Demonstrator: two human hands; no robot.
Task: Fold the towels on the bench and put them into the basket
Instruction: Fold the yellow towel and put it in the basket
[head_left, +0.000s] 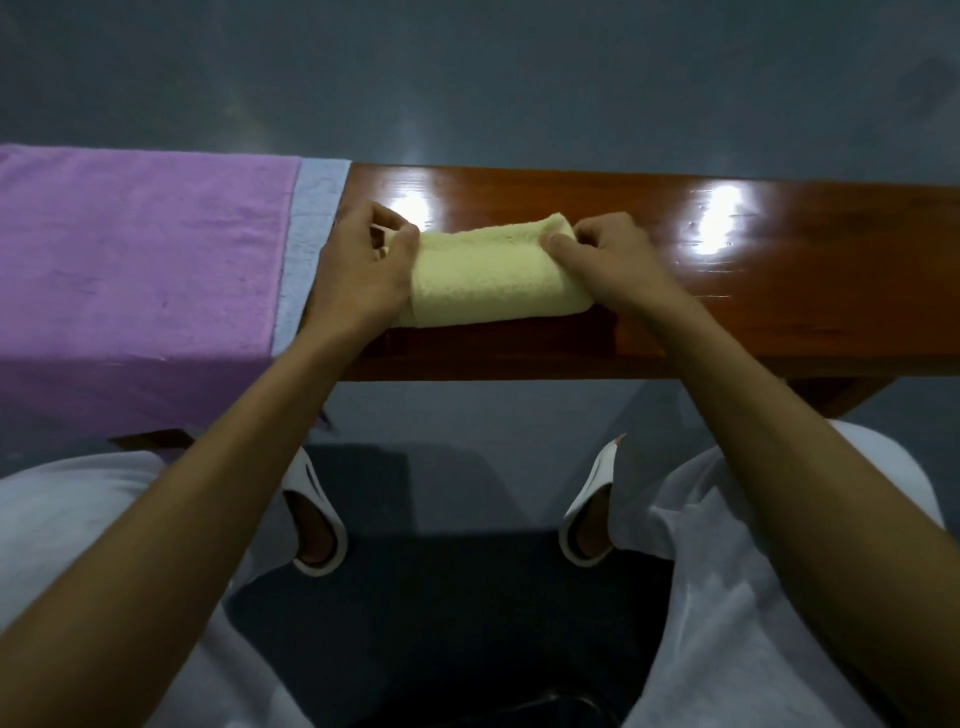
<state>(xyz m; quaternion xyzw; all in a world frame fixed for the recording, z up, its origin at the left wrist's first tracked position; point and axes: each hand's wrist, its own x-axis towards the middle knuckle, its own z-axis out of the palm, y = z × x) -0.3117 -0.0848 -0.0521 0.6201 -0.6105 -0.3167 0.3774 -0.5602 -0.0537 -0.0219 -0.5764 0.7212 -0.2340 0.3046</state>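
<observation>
A small pale yellow towel (483, 275), folded into a thick band, lies across the glossy brown wooden bench (779, 260). My left hand (358, 275) grips its left end, thumb on top and fingers curled round the far edge. My right hand (608, 260) pinches the right end the same way. A purple towel (140, 260) is spread flat over the bench's left part and hangs over the near edge. A light blue towel (306, 234) lies under it, showing as a strip along its right side. No basket is in view.
The bench runs left to right in front of me, with grey floor (467, 78) beyond it. My knees in white trousers and my feet in white slippers (317, 519) are below the bench's near edge.
</observation>
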